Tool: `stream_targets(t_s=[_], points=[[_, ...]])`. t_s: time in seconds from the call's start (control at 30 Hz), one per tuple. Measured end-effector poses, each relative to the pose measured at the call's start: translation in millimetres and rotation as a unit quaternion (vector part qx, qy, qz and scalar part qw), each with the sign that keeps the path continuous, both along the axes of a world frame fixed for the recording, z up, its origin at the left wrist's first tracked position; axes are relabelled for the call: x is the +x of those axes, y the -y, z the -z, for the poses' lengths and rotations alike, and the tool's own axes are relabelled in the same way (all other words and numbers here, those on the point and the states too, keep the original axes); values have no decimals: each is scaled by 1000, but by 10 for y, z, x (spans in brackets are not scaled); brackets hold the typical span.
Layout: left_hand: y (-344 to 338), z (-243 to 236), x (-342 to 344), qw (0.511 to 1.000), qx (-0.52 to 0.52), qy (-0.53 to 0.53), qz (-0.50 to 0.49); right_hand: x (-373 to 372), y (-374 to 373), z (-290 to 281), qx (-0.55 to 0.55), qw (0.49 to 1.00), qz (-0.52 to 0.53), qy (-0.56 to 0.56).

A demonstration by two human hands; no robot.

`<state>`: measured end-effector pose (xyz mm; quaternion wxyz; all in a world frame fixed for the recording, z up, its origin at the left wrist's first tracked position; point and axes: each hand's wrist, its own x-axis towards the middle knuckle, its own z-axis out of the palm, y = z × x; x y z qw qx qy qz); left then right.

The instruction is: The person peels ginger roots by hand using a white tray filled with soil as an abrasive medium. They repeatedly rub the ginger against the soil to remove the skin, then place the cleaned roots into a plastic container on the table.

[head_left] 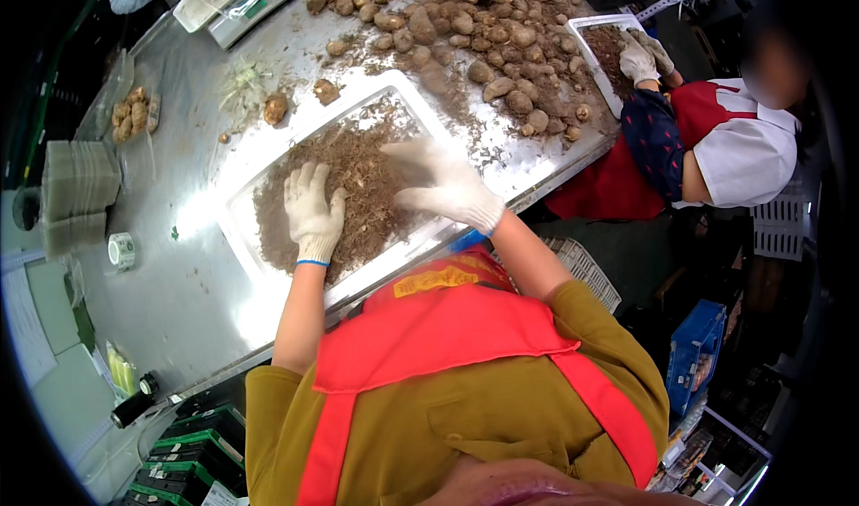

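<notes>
A white plastic tray [391, 80] lies in front of me on the metal table, filled with loose brown fibrous scraps [362, 159] that look like root hair and soil. My left hand [313, 209], in a white knit glove with a blue cuff edge, rests on the scraps in the tray's left half. Its fingers are stretched and a little apart. Over the tray's right side is my right hand [452, 187], gloved alike and smeared by motion. Its thumb and fingers are spread, and nothing shows between them.
Brown taro-like tubers [501, 41] are heaped at the back; two loose tubers [275, 108] lie beyond my tray. At right, a co-worker's gloved hands [640, 59] are in another white tray [608, 21]. Clear plastic boxes [79, 193], a label roll [122, 252] and a scale [237, 9] stand left.
</notes>
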<state>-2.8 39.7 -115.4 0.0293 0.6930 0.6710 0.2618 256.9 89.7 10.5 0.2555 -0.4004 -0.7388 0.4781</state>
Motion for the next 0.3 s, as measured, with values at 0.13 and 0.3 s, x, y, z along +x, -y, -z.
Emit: stream_targets(t_s=[0.13,0.3], points=[[-5,-184,-46,993,-90,67,24,246,-181,192,-40,996,19,72],[-52,-820,-277,959,-247,132,47,552,-399,196,-253,963,89,-22]])
